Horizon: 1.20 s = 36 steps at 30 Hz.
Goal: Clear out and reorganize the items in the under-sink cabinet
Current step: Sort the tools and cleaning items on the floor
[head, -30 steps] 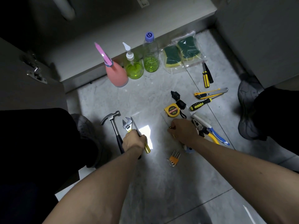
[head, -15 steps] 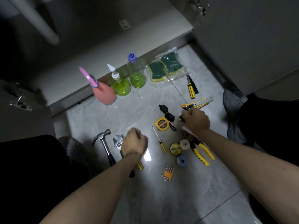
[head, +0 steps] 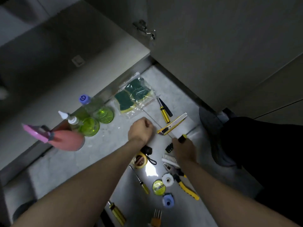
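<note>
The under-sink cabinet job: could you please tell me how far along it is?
Clearing looks done: spray bottles, sponges, utility knife and pliers lie on the floor. The right hand grips a black-and-yellow handle; the left hand is fisted. Nothing is restocked yet.

Left hand (head: 141, 128) leaves the wrench and hammer at the lower left, now a closed fist hovering mid-frame just left of the utility knife (head: 172, 126); holding anything, cannot tell. Right hand (head: 184, 149) shifts from the thin screwdriver (head: 140, 181), which now lies on the floor, to grip a black-and-yellow handle (head: 182, 138). Camera view swings right; hammer and wrench drop out of frame.
</note>
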### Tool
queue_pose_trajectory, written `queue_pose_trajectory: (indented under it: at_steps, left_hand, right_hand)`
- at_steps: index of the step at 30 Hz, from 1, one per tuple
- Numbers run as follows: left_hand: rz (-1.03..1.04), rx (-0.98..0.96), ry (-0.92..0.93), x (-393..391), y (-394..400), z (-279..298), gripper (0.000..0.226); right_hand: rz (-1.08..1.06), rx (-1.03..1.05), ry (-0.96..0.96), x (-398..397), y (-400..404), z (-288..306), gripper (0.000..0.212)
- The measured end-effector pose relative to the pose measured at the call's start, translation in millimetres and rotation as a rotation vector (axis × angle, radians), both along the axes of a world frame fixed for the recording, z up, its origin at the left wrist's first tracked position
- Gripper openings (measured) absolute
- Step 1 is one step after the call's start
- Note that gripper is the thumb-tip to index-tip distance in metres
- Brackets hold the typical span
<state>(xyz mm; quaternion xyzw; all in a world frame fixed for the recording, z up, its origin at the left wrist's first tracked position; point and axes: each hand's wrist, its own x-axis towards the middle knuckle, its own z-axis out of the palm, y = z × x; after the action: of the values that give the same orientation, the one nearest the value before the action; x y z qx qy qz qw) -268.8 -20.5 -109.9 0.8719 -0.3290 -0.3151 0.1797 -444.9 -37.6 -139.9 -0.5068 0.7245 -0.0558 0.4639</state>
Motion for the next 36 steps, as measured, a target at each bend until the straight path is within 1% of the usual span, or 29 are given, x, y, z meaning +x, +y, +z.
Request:
queue_pose_trajectory:
  at_steps: [2, 4, 6, 8, 10, 13, 15, 17, 20, 23, 25, 28, 30, 32, 34, 36]
  left_hand:
    - [-0.03, 0.024, 0.008, -9.7, -37.0, -6.9, 0.013]
    - [-0.019, 0.077, -0.018, -17.7, -66.3, -15.5, 0.024]
    - [0.034, 0.122, -0.031, -21.8, -82.1, -24.6, 0.035]
    - [0.115, 0.123, 0.013, -22.4, -85.6, -31.5, 0.034]
    - [0.21, 0.105, 0.106, -21.4, -81.8, -33.5, 0.026]
    - [0.276, 0.038, 0.243, -19.4, -64.1, -20.5, 0.025]
    - [0.284, -0.039, 0.31, -16.7, -36.0, -4.9, 0.025]
    - [0.298, -0.089, 0.362, -13.9, 8.1, 10.2, 0.022]
    - [0.388, -0.132, 0.346, -3.7, 88.2, 24.1, 0.02]
    - [0.588, -0.129, 0.333, 8.3, 167.8, 29.4, 0.019]
    - [0.712, -0.069, 0.281, 9.9, 217.5, 31.7, 0.018]
    - [0.896, 0.043, 0.225, -4.4, 281.8, 33.2, 0.019]
    - [0.991, 0.096, 0.237, -21.1, 310.0, 30.0, 0.019]
    - [1.051, 0.099, 0.27, -37.3, 323.0, 27.5, 0.019]
    - [1.039, 0.091, 0.292, -47.9, 326.4, 26.3, 0.023]
    - [1.002, 0.106, 0.311, -52.9, 324.9, 26.5, 0.028]
  right_hand:
    - [-0.084, -0.086, -0.031, -5.9, 13.4, 6.0, 0.032]
    - [-0.115, -0.129, -0.023, -9.6, 22.6, 7.1, 0.03]
    - [-0.111, -0.147, -0.027, -10.5, 28.2, 6.9, 0.027]
    - [-0.091, -0.157, -0.049, -8.2, 33.3, 5.5, 0.02]
    - [-0.076, -0.158, -0.064, -3.4, 36.7, 4.6, 0.015]
    - [-0.03, -0.189, -0.061, 1.8, 37.8, 5.2, 0.014]
    - [0.024, -0.224, -0.054, 4.8, 39.1, 6.9, 0.018]
    - [0.091, -0.268, -0.076, 6.6, 46.0, 9.7, 0.019]
    - [0.281, -0.301, -0.137, 10.0, 64.6, 16.4, 0.021]
    - [0.568, -0.288, -0.166, 19.4, 95.5, 23.0, 0.019]
    - [0.778, -0.27, -0.16, 30.1, 123.0, 20.6, 0.024]
    - [1.073, -0.213, -0.082, 46.7, 163.4, 14.0, 0.03]
    - [1.163, -0.214, -0.067, 53.8, 183.0, 9.0, 0.031]
    - [1.205, -0.244, -0.048, 59.7, 195.1, 4.9, 0.033]
    - [1.243, -0.264, -0.003, 63.6, 201.4, 1.8, 0.035]
    - [1.332, -0.26, 0.054, 65.8, 203.5, -1.4, 0.038]
